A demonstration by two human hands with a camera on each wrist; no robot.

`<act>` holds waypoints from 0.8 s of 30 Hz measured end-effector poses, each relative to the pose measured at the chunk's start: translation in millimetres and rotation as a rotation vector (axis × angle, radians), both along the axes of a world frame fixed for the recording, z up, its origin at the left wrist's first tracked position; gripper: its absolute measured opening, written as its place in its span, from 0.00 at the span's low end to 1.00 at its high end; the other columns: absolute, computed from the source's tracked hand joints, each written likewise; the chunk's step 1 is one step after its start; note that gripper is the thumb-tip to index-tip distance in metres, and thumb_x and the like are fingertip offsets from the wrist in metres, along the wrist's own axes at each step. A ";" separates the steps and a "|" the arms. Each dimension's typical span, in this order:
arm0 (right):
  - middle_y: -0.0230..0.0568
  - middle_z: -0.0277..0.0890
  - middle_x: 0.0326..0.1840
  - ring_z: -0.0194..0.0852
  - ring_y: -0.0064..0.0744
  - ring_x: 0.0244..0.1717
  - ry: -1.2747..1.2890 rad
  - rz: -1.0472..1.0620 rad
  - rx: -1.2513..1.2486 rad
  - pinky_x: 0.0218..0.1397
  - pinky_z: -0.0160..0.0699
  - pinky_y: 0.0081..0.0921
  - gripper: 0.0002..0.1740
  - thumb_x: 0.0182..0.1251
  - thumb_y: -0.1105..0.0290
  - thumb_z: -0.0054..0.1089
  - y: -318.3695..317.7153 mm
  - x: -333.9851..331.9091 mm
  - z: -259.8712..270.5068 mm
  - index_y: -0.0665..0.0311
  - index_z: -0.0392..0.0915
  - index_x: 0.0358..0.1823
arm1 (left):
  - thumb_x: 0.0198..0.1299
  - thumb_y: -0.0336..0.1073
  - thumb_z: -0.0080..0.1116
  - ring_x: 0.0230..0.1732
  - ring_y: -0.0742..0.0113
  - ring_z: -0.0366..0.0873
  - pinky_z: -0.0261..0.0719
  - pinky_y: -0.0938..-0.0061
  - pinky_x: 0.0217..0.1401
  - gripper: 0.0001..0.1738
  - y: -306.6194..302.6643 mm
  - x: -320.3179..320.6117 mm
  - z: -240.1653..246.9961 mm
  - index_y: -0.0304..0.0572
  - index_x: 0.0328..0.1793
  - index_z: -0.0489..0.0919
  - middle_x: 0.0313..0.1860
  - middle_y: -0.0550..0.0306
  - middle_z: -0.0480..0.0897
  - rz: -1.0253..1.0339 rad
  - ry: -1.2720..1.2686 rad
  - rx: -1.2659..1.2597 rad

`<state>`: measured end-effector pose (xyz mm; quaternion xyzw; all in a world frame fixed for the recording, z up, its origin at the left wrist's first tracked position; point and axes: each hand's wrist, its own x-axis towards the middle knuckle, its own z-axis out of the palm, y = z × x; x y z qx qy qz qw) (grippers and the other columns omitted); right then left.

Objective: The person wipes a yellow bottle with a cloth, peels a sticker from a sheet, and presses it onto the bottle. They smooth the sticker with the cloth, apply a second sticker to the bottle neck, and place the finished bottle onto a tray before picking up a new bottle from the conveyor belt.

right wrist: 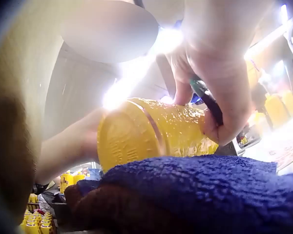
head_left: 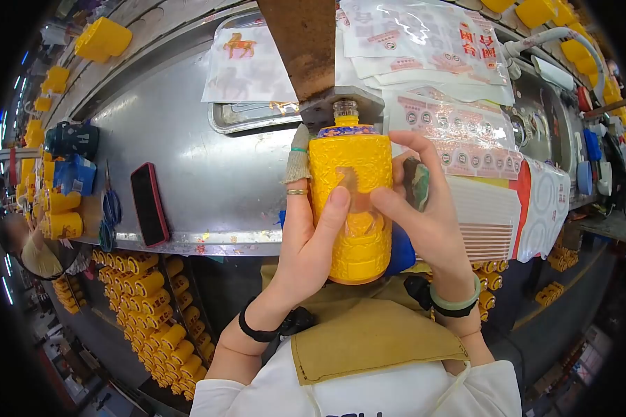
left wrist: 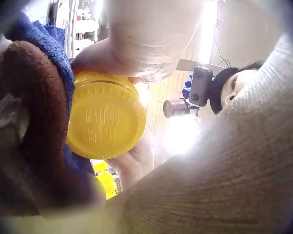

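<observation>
A yellow embossed bottle (head_left: 351, 243) with a clear neck and blue patterned shoulder lies between both hands, neck away from the body. A brownish horse-shaped decal (head_left: 355, 191) shows on its side. The left hand (head_left: 306, 243) grips its left side, thumb on the front, one finger in a knitted cover. The right hand (head_left: 435, 222) presses its thumb on the decal's edge and also holds a dark green object (head_left: 417, 183) against the palm. In the left wrist view the bottle's round base (left wrist: 107, 117) shows; a blue towel (right wrist: 200, 185) lies below the bottle in the right wrist view.
A phone (head_left: 149, 204), blue-handled scissors (head_left: 110, 208) and a blue box (head_left: 74, 174) are at the left of the metal table (head_left: 209, 181). Decal sheets (head_left: 452, 125) cover the right side; a tray (head_left: 229, 119) sits behind. Racks of yellow bottles (head_left: 153, 313) stand below the front edge.
</observation>
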<state>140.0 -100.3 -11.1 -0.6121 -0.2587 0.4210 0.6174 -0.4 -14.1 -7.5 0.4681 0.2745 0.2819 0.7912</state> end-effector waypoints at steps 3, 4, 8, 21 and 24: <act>0.25 0.62 0.46 0.58 0.16 0.45 -0.011 0.005 -0.012 0.47 0.62 0.15 0.34 0.65 0.74 0.72 -0.8 0.8 0.8 0.62 0.66 0.70 | 0.81 0.36 0.48 0.68 0.68 0.72 0.72 0.69 0.71 0.30 0.1 -0.5 -1.3 0.38 0.83 0.54 0.71 0.52 0.71 -0.015 0.007 0.033; 0.25 0.62 0.47 0.58 0.16 0.45 -0.021 0.009 -0.016 0.47 0.62 0.15 0.34 0.65 0.74 0.72 -0.7 1.1 1.0 0.62 0.66 0.70 | 0.81 0.36 0.48 0.68 0.68 0.72 0.72 0.69 0.71 0.30 0.0 -0.1 -1.8 0.38 0.83 0.54 0.71 0.52 0.71 -0.008 0.006 0.031; 0.25 0.63 0.47 0.58 0.15 0.44 -0.017 -0.011 0.024 0.47 0.62 0.14 0.33 0.65 0.74 0.72 0.5 -0.4 1.9 0.63 0.66 0.70 | 0.82 0.35 0.47 0.67 0.67 0.72 0.72 0.69 0.71 0.29 -1.3 0.9 -0.2 0.38 0.82 0.54 0.71 0.52 0.71 0.020 0.004 0.010; 0.42 0.81 0.42 0.76 0.39 0.45 -0.997 0.321 0.121 0.52 0.78 0.31 0.30 0.59 0.84 0.64 25.7 24.3 81.3 0.67 0.78 0.66 | 0.70 0.29 0.63 0.64 0.66 0.75 0.74 0.68 0.68 0.35 -2.8 -4.2 -5.5 0.34 0.77 0.58 0.66 0.50 0.73 0.006 0.071 0.159; 0.44 0.82 0.42 0.77 0.43 0.41 -1.223 0.406 0.132 0.47 0.79 0.34 0.30 0.56 0.85 0.65 38.1 22.9 80.8 0.66 0.80 0.64 | 0.69 0.29 0.63 0.64 0.66 0.74 0.74 0.67 0.68 0.36 -2.6 -3.4 -0.1 0.34 0.77 0.57 0.66 0.49 0.73 0.001 0.041 0.126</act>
